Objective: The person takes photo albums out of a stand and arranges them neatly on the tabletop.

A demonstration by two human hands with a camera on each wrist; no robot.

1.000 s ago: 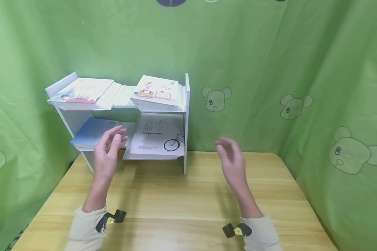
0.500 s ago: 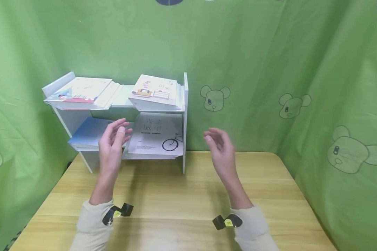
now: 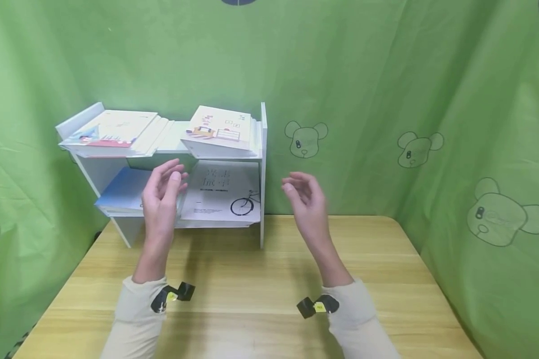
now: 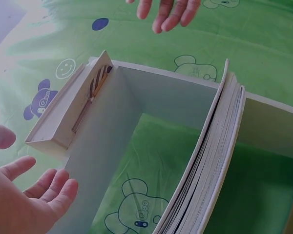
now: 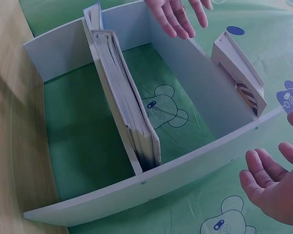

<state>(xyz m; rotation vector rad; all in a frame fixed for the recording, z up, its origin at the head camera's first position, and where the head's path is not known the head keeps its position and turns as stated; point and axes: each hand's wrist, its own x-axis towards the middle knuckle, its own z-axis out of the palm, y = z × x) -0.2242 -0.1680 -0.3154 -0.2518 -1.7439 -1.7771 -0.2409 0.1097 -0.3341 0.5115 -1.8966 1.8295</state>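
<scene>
Both hands are held up over the table, palms turned toward each other, fingers loosely bent, holding nothing. My left hand (image 3: 159,202) is in front of the white two-tier shelf (image 3: 263,174) and overlaps the blue-covered book (image 3: 123,189) on its lower tier. Right of the shelf, my right hand (image 3: 309,207) is apart from it. Beside the blue book lies a book with a bicycle on its cover (image 3: 220,194). On the upper tier are a pile of books (image 3: 117,130) at the left and another with a pictured cover (image 3: 217,130) at the right.
The shelf stands on a wooden table (image 3: 233,294), toward its back left. Green curtain (image 3: 350,85) with bear outlines hangs behind and on both sides. A small black camera (image 3: 186,291) sits on the left wrist, another (image 3: 305,307) on the right.
Both hands have lifted and moved forward. The right hand has shifted left and the left hand a little right, so the gap between them is narrower. Books and shelf have kept their places.
</scene>
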